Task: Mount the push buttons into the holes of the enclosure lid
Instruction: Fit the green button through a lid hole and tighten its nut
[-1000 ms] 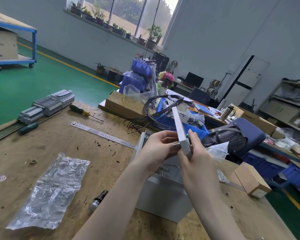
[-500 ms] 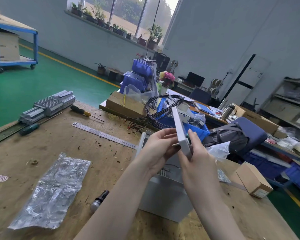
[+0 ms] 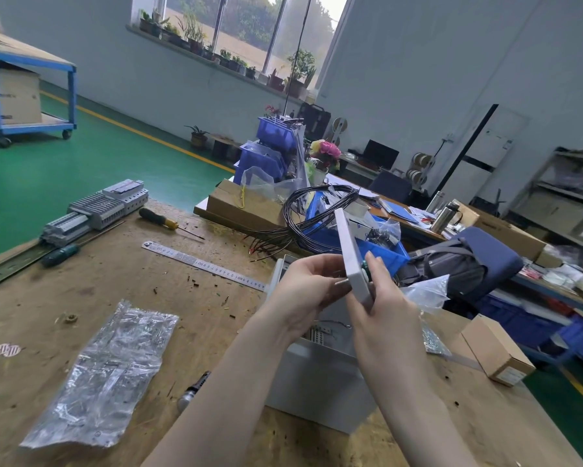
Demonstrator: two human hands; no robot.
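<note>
I hold the white enclosure lid (image 3: 350,254) upright and edge-on above the open grey enclosure box (image 3: 317,382). My right hand (image 3: 381,301) grips the lid's lower edge, its thumb pressed on a green push button (image 3: 364,264) at the lid's right face. My left hand (image 3: 303,288) is at the lid's left face, its fingers closed around the button's rear part, where a small metal piece (image 3: 342,282) sticks out. The lid's holes are hidden by its angle.
A crumpled clear plastic bag (image 3: 105,375), a steel ruler (image 3: 202,262), two screwdrivers (image 3: 163,220) and terminal blocks on a rail (image 3: 94,210) lie on the wooden bench. A small cardboard box (image 3: 495,352), a blue bin with black wires (image 3: 320,230) and a dark backpack (image 3: 465,261) sit to the right.
Both hands and the lid stay almost still; the camera has shifted slightly. My left fingers have moved a little at the back of the lid.
</note>
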